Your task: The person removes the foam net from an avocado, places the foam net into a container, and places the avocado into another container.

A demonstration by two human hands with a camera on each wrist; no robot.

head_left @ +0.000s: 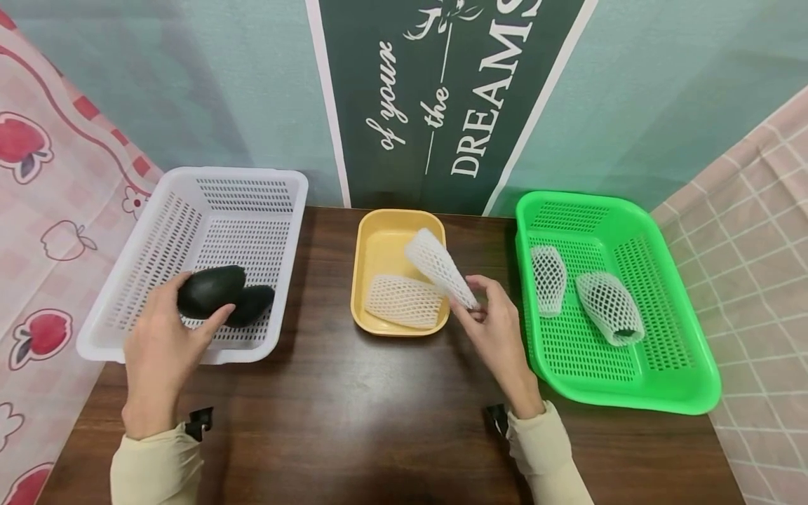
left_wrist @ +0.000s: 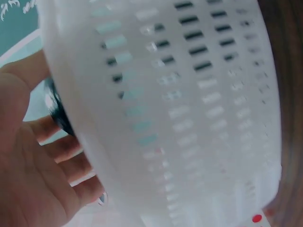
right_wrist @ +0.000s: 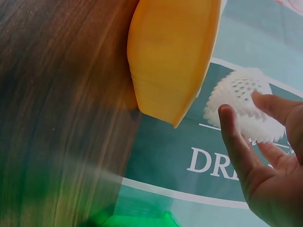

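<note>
My left hand (head_left: pixel 165 330) grips a dark avocado (head_left: pixel 211 291) over the near part of the white basket (head_left: pixel 297 238). A second avocado (head_left: pixel 251 306) lies in that basket just beside it. From the left wrist view, the basket's wall hides most of the held fruit. With thumb and fingers, my right hand (head_left: pixel 495 322) pinches one end of a white foam net sleeve (head_left: pixel 435 263), tilted above the yellow tray (head_left: pixel 372 224). Another foam net sleeve (head_left: pixel 404 301) lies in the tray. The right wrist view shows the raised sleeve's mesh (right_wrist: pixel 244 90) between the fingers.
At the right stands a green basket (head_left: pixel 684 315) with two netted pieces inside, a slim one (head_left: pixel 549 280) and a fuller one (head_left: pixel 609 305) with a dark end showing. All the containers stand on a dark wooden table (head_left: pixel 353 414), close to the cloth backdrop (head_left: pixel 252 91).
</note>
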